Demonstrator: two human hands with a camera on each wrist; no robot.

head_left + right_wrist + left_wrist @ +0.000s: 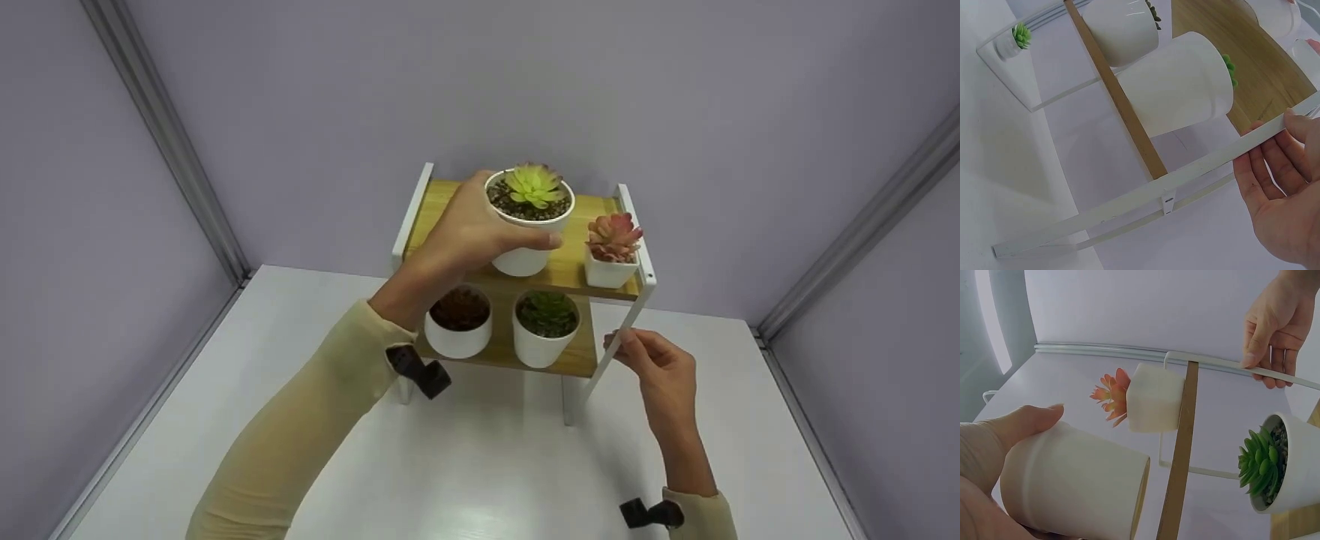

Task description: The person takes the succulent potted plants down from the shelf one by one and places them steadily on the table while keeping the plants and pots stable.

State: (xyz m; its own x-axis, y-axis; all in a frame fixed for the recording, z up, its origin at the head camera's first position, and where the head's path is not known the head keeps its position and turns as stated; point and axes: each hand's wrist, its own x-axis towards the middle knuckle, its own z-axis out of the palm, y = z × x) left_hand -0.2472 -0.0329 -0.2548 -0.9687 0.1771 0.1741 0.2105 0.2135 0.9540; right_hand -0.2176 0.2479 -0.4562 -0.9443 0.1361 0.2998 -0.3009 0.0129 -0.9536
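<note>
My left hand (480, 229) is curled round a white round pot (523, 259) holding a yellow-green succulent (534, 186), at the upper wooden shelf (435, 214). In the left wrist view this pot (1075, 481) lies between thumb and fingers; whether its base touches the shelf I cannot tell. My right hand (664, 371) pinches the white front leg (615, 345) of the stand at its right side, thumb on one face and fingers behind, as the right wrist view shows on the frame (1202, 169). A square pot (609, 271) with a pink succulent stands at the upper shelf's right end.
On the lower shelf (502, 349) stand a white pot (459, 337) with a dark reddish plant and another (541, 345) with a green succulent. The stand is on a white table (465, 465), walls behind and both sides. A small potted plant (1009, 45) shows in the right wrist view.
</note>
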